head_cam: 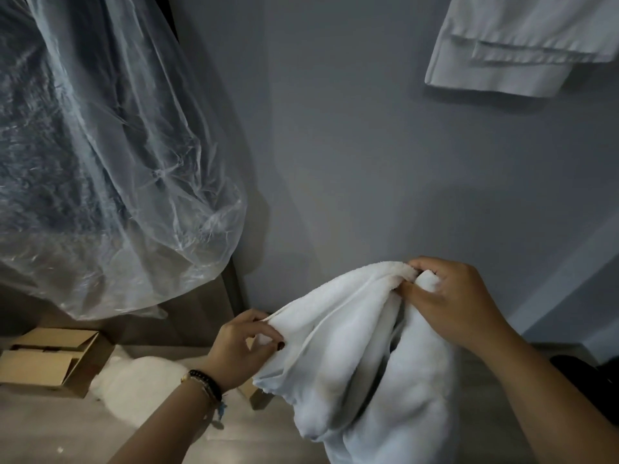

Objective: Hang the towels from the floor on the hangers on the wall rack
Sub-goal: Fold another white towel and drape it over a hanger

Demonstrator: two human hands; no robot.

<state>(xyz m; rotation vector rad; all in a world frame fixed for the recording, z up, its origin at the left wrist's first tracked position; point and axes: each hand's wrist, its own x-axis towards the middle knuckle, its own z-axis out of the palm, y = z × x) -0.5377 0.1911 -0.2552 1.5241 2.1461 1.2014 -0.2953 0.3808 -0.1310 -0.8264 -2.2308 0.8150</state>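
A white towel [361,356] hangs bunched between both hands, low in front of the grey wall. My left hand [241,346] pinches its lower left edge between thumb and fingers. Higher and to the right, my right hand [445,303] grips a gathered corner of the same towel. More white towel [134,380] lies heaped on the floor at lower left. A white cloth [516,45] hangs on the wall at the top right; its hanger and the rack are out of view.
A large clear plastic cover [107,169] over dark clothing hangs at the left. An open cardboard box [50,360] sits on the floor beneath it. A dark object [593,380] lies at the right edge.
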